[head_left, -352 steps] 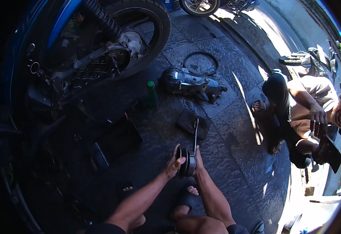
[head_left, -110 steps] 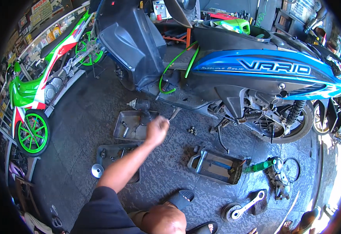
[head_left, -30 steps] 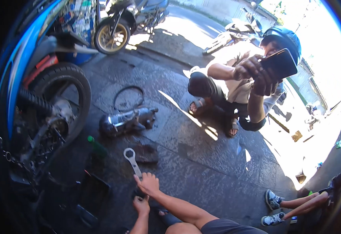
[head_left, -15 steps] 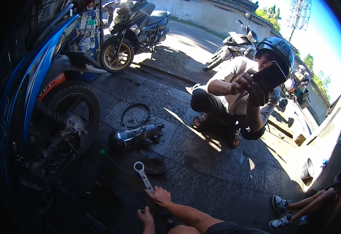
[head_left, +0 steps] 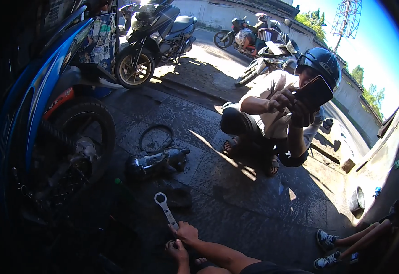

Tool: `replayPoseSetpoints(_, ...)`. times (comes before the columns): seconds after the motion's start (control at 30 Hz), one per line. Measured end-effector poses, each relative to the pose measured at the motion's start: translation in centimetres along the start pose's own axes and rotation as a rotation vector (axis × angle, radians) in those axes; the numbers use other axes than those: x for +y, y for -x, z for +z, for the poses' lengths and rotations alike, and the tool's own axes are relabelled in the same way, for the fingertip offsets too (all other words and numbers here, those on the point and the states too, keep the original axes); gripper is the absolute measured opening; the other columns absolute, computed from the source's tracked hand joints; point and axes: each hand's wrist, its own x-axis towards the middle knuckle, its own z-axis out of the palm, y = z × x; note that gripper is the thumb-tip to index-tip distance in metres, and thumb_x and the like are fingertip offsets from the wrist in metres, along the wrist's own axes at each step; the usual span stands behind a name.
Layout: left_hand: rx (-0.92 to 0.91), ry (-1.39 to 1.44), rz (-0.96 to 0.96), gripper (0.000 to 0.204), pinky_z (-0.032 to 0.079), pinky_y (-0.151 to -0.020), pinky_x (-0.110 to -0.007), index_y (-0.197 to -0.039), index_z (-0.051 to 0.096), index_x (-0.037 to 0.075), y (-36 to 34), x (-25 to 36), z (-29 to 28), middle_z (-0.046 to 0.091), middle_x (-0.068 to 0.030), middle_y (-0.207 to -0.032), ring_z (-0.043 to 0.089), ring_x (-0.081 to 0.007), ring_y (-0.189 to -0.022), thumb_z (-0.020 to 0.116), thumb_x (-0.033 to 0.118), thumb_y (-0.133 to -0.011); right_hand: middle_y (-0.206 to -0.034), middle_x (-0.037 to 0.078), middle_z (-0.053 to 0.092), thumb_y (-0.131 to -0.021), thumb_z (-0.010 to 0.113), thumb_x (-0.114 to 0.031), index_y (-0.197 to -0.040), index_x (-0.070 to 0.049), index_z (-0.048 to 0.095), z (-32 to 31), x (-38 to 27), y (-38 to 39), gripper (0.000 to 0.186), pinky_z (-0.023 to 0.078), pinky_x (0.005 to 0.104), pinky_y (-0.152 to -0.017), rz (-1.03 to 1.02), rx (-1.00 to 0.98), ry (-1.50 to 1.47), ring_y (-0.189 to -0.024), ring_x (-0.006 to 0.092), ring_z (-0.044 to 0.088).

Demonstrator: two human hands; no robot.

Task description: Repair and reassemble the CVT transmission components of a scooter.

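Observation:
My right hand (head_left: pixel 187 232) is closed round the handle of a silver ring-ended wrench (head_left: pixel 165 208). The wrench slants up and to the left, its large ring lying over the dark ground. Just below, my left hand (head_left: pixel 177 250) is close to the right one, its fingers curled in; what they may hold is hidden in shadow. Beyond the wrench lies a dark and silver engine part (head_left: pixel 157 162) on the paving. A thin black belt (head_left: pixel 156 138) rests in a loop behind it.
At the left stands a blue motorcycle (head_left: pixel 37 98) with its rear wheel (head_left: pixel 83 141). Opposite me crouches a helmeted person (head_left: pixel 277 98) holding up a phone (head_left: pixel 315 93). Another person's legs and sneakers (head_left: pixel 327 260) show at the lower right. Parked motorcycles (head_left: pixel 163 41) stand behind.
My left hand has risen toward the right hand, which still grips the wrench. A motorcycle with a rider has come into sight on the road behind. The view has shifted slightly.

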Motion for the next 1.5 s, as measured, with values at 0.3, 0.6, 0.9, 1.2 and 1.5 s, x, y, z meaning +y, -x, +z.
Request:
replayPoseSetpoints(0.3,0.133,0.077,-0.337,0.025,0.048,-0.078,-0.037,-0.099,0.051,-0.004,-2.0,-2.4,0.2,0.058,-0.0117,-0.093,0.055,-0.0213,-0.084,0.063,0.018,-0.096,-0.111,0.024,0.066,-0.091,0.042,-0.072,-0.111,-0.002,0.063,0.0,-0.2,-0.1,0.076,0.050,0.0519,-0.088,0.019,0.007,-0.023,-0.102,0.0426,0.065)
replayPoseSetpoints(0.6,0.026,-0.153,-0.218,0.028,0.050,-0.082,-0.043,-0.107,0.064,0.000,1.1,-1.5,-1.6,0.066,-0.0188,-0.100,0.064,-0.0344,-0.093,0.068,0.022,-0.089,-0.099,0.022,0.067,-0.092,0.048,-0.066,-0.095,-0.005,0.061,1.8,-0.1,-1.0,0.063,0.052,0.0551,-0.077,-0.027,0.140,0.124,-0.090,0.0459,0.066)
replayPoseSetpoints(0.9,0.141,-0.286,-0.081,0.028,0.051,-0.081,-0.045,-0.100,0.066,0.001,0.2,1.0,-2.6,0.068,-0.0198,-0.095,0.065,-0.0362,-0.090,0.071,0.024,-0.085,-0.104,0.022,0.068,-0.093,0.045,-0.068,-0.099,-0.004,0.062,1.3,-0.8,-1.2,0.067,0.051,0.0542,-0.081,0.026,0.074,0.153,-0.095,0.0457,0.065)
replayPoseSetpoints(1.2,0.113,0.047,-0.358,0.019,0.051,-0.071,-0.040,-0.094,0.064,0.002,0.9,-1.3,-0.7,0.067,-0.0142,-0.082,0.064,-0.0258,-0.075,0.069,0.020,-0.089,-0.095,0.023,0.068,-0.091,0.047,-0.068,-0.094,-0.005,0.062,2.1,-0.2,-1.2,0.066,0.051,0.0550,-0.077,-0.033,0.154,0.175,-0.089,0.0452,0.067)
replayPoseSetpoints(1.5,0.444,0.353,-0.664,0.018,0.045,-0.068,-0.033,-0.101,0.057,0.001,0.0,-6.4,-0.2,0.057,-0.0044,-0.088,0.050,-0.0153,-0.074,0.049,0.017,-0.102,-0.095,0.026,0.067,-0.090,0.048,-0.069,-0.095,-0.002,0.063,1.6,0.2,-1.0,0.069,0.055,0.0552,-0.074,-0.084,0.184,0.075,-0.085,0.0465,0.068)
